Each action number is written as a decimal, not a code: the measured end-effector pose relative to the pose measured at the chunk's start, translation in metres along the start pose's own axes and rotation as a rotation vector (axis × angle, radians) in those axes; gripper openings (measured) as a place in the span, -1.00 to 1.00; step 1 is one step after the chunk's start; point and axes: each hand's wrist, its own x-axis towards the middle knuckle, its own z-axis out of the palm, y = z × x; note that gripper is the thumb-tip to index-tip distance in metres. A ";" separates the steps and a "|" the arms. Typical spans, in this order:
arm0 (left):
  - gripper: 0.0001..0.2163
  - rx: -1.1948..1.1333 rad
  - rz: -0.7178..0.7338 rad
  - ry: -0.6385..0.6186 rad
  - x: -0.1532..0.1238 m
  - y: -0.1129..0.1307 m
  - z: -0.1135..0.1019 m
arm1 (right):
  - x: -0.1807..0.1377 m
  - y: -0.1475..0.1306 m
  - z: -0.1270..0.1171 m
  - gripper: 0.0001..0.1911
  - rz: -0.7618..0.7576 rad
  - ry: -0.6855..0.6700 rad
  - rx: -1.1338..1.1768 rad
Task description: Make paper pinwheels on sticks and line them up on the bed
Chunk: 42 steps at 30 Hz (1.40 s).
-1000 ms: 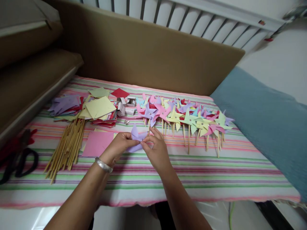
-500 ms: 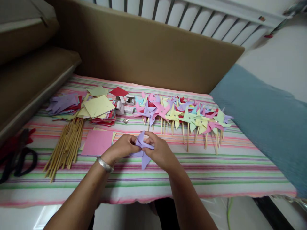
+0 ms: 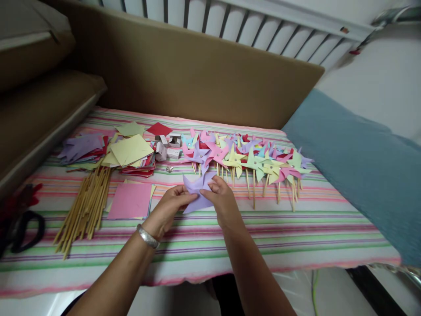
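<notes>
A purple paper sheet with cut, partly curled corners [image 3: 200,203] is held between my two hands above the striped cloth. My left hand [image 3: 174,202] pinches its left side, thumb on top. On the other side, my right hand [image 3: 221,195] grips it with the thumb pressed near the middle and fingers behind. Finished paper pinwheels on sticks [image 3: 253,161] lie just beyond my right hand. To the left of my hands is a small stack of square paper topped with pink [image 3: 130,201]. A few tiny metal fasteners [image 3: 169,168] lie beyond my left hand.
Bundled wooden sticks [image 3: 83,206] lie at the left, near black-handled scissors [image 3: 28,230]. Behind them are cut purple papers [image 3: 80,147], yellow-topped squares [image 3: 131,150] and small white boxes [image 3: 161,151]. A brown padded board [image 3: 197,74] stands along the back.
The purple paper has gone from folded-in pinwheel blades to a more opened, flatter shape. Both hands have shifted their hold on it, and the view has moved slightly.
</notes>
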 end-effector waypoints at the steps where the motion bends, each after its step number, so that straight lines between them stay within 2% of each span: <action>1: -0.75 -0.032 0.017 0.014 0.001 -0.004 0.003 | -0.001 0.000 0.003 -0.62 -0.004 0.006 0.033; 6: -0.78 -0.135 0.050 0.106 0.004 -0.011 0.010 | -0.009 -0.005 0.015 -0.74 -0.013 -0.018 0.141; 11: -0.81 -0.124 0.049 0.175 0.004 -0.007 0.009 | -0.011 -0.004 0.017 -0.74 0.009 -0.021 0.062; 13: -0.81 -0.105 0.048 0.216 0.005 -0.004 0.005 | -0.010 -0.001 0.017 -0.67 0.014 -0.033 0.003; 16: -0.80 -0.088 0.038 0.268 0.006 0.004 -0.004 | -0.010 0.003 0.017 -0.45 0.022 -0.069 -0.057; 18: -0.81 -0.087 0.034 0.296 0.006 0.011 -0.012 | -0.010 0.004 0.017 -0.42 -0.006 -0.084 -0.131; 25: -0.81 -0.134 0.058 0.379 0.007 0.027 -0.034 | -0.018 0.002 0.017 -0.67 -0.362 -0.102 -0.427; 31: -0.82 -0.113 0.062 0.393 0.004 0.034 -0.034 | -0.021 0.005 0.022 -0.71 -0.352 -0.181 -0.476; 35: -0.83 -0.108 0.057 0.373 0.002 0.034 -0.033 | -0.020 0.005 0.019 -0.69 -0.469 -0.198 -0.555; 38: -0.82 -0.094 0.055 0.345 0.003 0.031 -0.034 | -0.020 0.003 0.017 -0.81 -0.494 -0.180 -0.571; 42: -0.82 -0.039 0.070 0.330 0.005 0.024 -0.031 | -0.019 0.003 0.016 -0.91 -0.434 -0.151 -0.549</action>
